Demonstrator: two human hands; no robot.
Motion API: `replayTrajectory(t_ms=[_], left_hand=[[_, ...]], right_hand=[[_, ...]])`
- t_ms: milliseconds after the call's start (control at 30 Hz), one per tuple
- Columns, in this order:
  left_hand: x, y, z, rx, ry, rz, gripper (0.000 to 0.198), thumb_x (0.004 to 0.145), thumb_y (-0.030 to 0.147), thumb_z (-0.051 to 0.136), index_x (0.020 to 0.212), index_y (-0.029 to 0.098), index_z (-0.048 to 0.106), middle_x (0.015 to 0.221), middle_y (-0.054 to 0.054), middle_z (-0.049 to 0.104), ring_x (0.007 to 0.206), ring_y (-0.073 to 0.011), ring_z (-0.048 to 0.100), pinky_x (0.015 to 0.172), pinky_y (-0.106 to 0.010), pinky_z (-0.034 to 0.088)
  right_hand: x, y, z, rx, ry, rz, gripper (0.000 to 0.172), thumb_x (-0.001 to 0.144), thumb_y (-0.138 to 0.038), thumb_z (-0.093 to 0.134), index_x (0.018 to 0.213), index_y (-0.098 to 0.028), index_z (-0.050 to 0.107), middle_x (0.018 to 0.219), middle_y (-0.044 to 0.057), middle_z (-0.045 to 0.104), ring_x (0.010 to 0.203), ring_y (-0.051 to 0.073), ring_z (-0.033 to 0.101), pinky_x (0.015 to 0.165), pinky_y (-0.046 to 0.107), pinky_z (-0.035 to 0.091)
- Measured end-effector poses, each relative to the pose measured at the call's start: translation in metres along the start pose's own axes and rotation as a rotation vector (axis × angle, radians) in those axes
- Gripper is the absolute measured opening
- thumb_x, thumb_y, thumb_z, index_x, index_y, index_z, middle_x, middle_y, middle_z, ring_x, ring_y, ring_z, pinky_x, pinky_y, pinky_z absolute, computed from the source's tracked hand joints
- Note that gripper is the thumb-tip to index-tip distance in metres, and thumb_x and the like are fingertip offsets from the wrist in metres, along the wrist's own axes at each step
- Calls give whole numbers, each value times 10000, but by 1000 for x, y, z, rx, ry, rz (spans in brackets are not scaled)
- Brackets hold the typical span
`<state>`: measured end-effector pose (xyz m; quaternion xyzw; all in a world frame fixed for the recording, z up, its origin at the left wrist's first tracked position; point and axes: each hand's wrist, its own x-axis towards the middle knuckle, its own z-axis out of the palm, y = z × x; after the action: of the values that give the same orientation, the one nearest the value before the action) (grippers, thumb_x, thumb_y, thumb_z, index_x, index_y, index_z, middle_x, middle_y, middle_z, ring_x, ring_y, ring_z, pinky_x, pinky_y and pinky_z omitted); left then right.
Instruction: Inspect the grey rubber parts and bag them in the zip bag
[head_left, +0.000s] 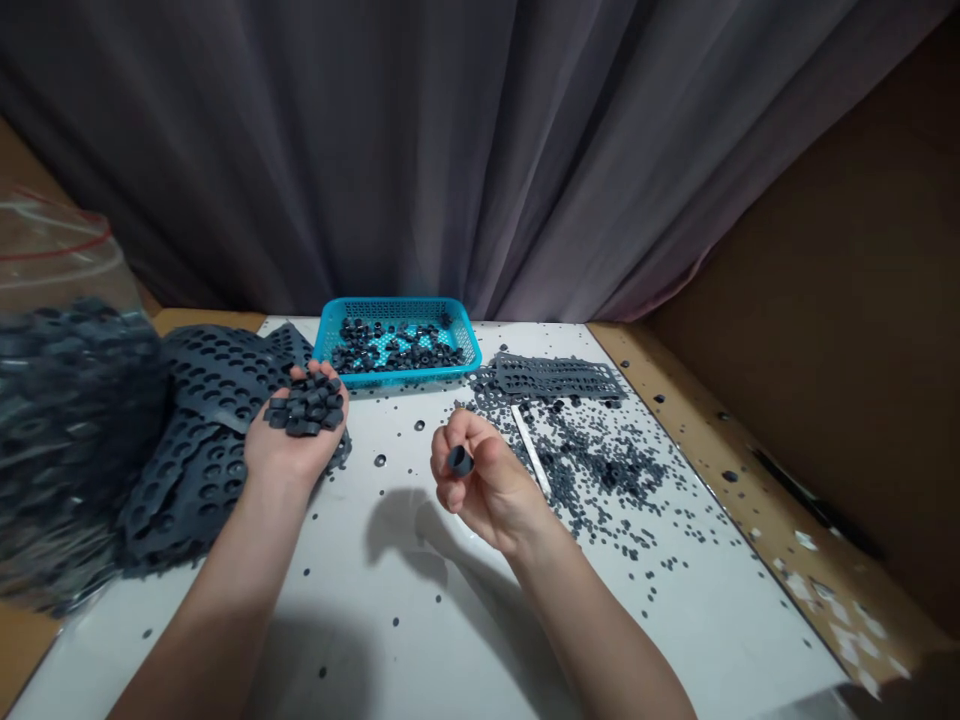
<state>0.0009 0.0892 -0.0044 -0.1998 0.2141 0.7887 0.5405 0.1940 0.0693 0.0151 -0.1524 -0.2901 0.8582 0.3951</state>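
My left hand [289, 450] is palm up, slightly cupped under a heap of small dark grey rubber caps [306, 402]. To its right, my right hand [484, 480] pinches one dark grey cap [460, 461] between thumb and fingers, its hollow end facing me. Behind both hands stands a blue perforated basket [397, 377] with many dark caps inside. Perforated dark grey rubber sheets [214, 385] are piled behind and left of my left hand.
At the far left is a clear bag [75, 400] full of dark parts. Right of my right hand lie a white stick [531, 452], a perforated grey sheet [559, 377] and many small grey discs [611, 470] on the white table [420, 660]. A curtain hangs behind.
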Motion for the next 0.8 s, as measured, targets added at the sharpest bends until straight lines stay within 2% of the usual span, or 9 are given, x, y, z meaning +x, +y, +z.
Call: replayTrajectory(t_ms=[133,200,267,367,433,500,633,733,800], left_hand=[[-1,-1,1,7,17,0,374,883,193,184,778,157,541,679,-69,644,708,-153,662,657,-286,542],[-2,-1,1,6,19,4,385,884,189,175,784,159,545,674,-67,645,706,-152,662,661,-283,542],[-3,-1,2,2,12,7,387,884,188,174,781,159,546,676,-65,645,706,-150,662,660,-279,541],[-3,-1,1,8,-1,1,379,883,186,184,762,157,542,685,-64,647,708,-150,661,650,-276,540],[-2,-1,1,15,-4,-3,374,882,181,190,753,155,540,689,-65,649,708,-150,660,645,-276,539],[-1,-1,-1,20,-8,3,370,879,176,192,753,154,540,678,-61,647,701,-147,659,648,-277,539],[-2,0,-2,75,-59,11,368,868,151,184,753,158,534,673,-58,650,706,-138,658,656,-276,536],[-4,2,0,90,-76,22,377,870,154,172,744,161,528,678,-58,652,706,-134,654,650,-274,535],[-5,4,1,68,-65,28,381,876,165,174,745,160,532,683,-59,651,710,-134,655,655,-271,533]], right_hand=[[1,0,0,-30,-7,-8,457,511,-531,745,655,-180,490,541,-76,561,341,6,461,354,111,401],[4,-4,-7,-151,5,-11,473,497,-546,745,654,-181,487,543,-74,554,350,21,468,362,141,409],[8,-12,-22,-464,68,-46,439,498,-499,767,663,-181,515,563,-51,570,417,60,520,425,192,451],[16,-21,-50,-1263,264,-181,300,564,-398,760,713,-198,592,692,28,640,636,155,595,619,314,496],[23,-17,-64,-1595,337,-242,246,614,-367,730,783,-223,626,843,81,660,825,233,584,768,423,462],[29,-2,-69,-1673,300,-258,233,660,-355,697,850,-232,640,960,100,651,963,274,536,867,472,401],[40,48,-59,-1732,53,-236,292,690,-297,678,968,-219,642,1160,90,589,1099,282,451,931,466,344],[46,74,-57,-1714,55,-207,157,722,-207,628,872,-191,673,1154,99,593,1116,299,419,929,492,318],[48,78,-58,-1664,100,-204,106,754,-179,580,788,-177,680,1103,104,616,1099,297,431,926,500,316]])
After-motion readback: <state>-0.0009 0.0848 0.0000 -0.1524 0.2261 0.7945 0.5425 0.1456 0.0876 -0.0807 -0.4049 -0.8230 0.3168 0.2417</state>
